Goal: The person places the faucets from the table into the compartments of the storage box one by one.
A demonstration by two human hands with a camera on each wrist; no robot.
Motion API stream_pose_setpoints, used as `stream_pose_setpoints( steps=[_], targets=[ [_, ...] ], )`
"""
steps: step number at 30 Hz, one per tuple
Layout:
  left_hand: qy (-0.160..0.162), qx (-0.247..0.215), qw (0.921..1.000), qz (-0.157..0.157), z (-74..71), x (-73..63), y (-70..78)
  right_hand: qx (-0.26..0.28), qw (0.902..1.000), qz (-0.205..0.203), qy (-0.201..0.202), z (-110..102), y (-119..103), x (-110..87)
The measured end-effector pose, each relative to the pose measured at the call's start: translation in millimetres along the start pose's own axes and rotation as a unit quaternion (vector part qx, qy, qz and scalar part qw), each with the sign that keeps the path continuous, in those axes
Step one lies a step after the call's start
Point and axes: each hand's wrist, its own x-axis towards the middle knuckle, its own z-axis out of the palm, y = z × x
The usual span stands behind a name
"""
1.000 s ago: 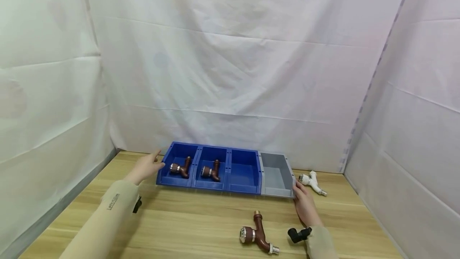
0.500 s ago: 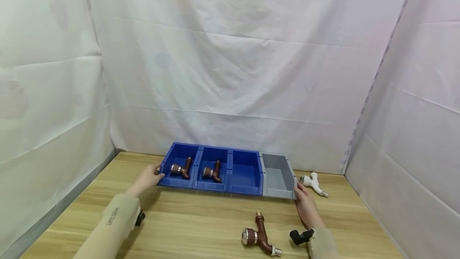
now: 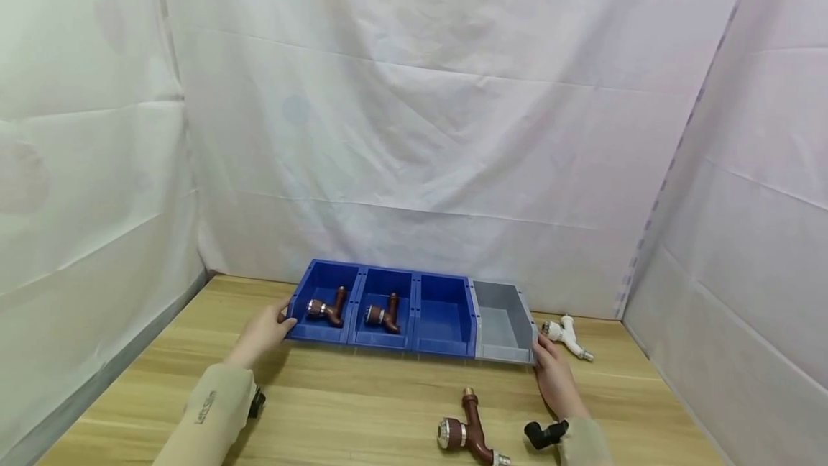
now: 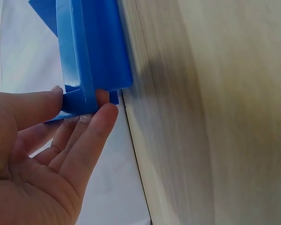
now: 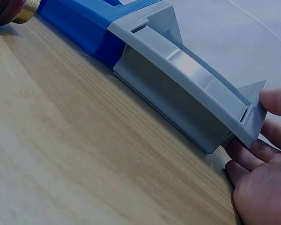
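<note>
Three blue bins and a grey bin (image 3: 499, 329) stand joined in a row at the back of the table. My left hand (image 3: 264, 331) pinches the front left corner of the leftmost blue bin (image 4: 103, 51), thumb on one side of the rim and fingers on the other. At the opposite end, my right hand (image 5: 267, 176) grips the grey bin's front right corner, with the thumb at its side and fingers underneath. One brown tap (image 3: 333, 313) lies in the leftmost bin and another brown tap (image 3: 391, 318) in the bin beside it.
A third brown tap (image 3: 474, 431) lies on the wooden table (image 3: 349, 401) in front of the row. To the right of the grey bin is a white tap (image 3: 569, 339). White cloth (image 3: 414, 164) hangs close behind the bins and along both sides.
My left hand has closed from spread fingers beside the blue bin to a pinch on its corner. My right hand keeps its hold on the grey bin. The whole scene sits slightly lower in view.
</note>
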Motion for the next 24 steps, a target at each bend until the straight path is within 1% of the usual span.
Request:
stream_pose_setpoints(
  steps=[6, 11, 14, 20, 24],
  targets=[
    [-0.001, -0.008, 1.0000, 0.001, 1.1, -0.2, -3.0, -0.001, 1.0000, 0.001, 0.004, -0.1, -1.2, 1.1],
    [0.000, -0.010, 0.9999, 0.011, -0.2, 1.6, -3.5, -0.005, 0.9998, 0.000, 0.021, 0.1, -0.7, 0.9],
    [0.000, -0.012, 0.9998, 0.014, -1.8, 2.5, -3.7, -0.004, 0.9996, -0.008, 0.028, 0.8, 0.3, 1.3],
    [-0.010, -0.020, 0.9998, -0.002, -3.7, -1.9, -4.2, -0.009, 0.9995, 0.008, 0.029, 3.3, 1.2, 0.6],
    [-0.003, -0.015, 0.9999, -0.008, -2.2, -0.7, -2.8, -0.018, 0.9994, 0.004, 0.031, 2.9, 0.0, 1.9]
  ],
)
